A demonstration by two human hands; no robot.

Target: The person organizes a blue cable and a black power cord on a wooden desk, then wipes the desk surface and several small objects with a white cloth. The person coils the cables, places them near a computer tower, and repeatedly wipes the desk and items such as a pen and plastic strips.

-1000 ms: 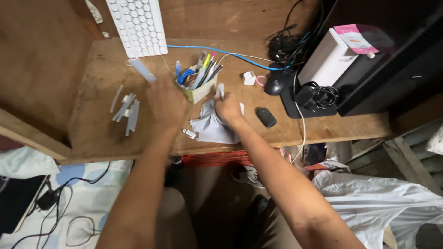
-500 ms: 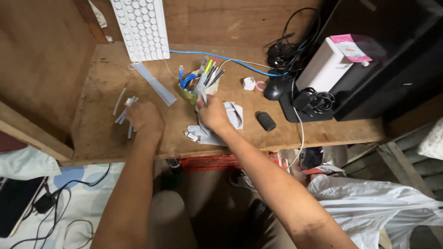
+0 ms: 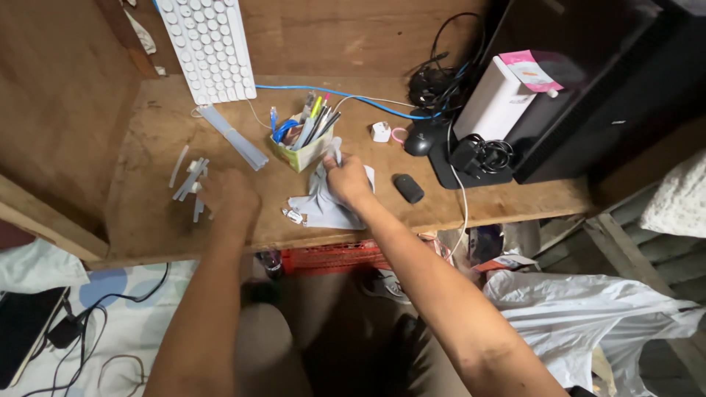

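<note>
Pale crumpled wrapper [image 3: 323,204] under right hand [image 3: 348,180], pink-labelled white box [image 3: 494,99]

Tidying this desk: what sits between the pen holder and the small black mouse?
Head view: the right hand gripping a grey cloth; otherwise bare wood.

Pale grey cloth [image 3: 323,206] lies crumpled at frame centre, one corner pulled up off the counter [image 3: 147,220], the rest spread flat. Whitish plastic strips [image 3: 190,180] sit loosely bunched at centre left, mostly pointing up-frame.
</note>
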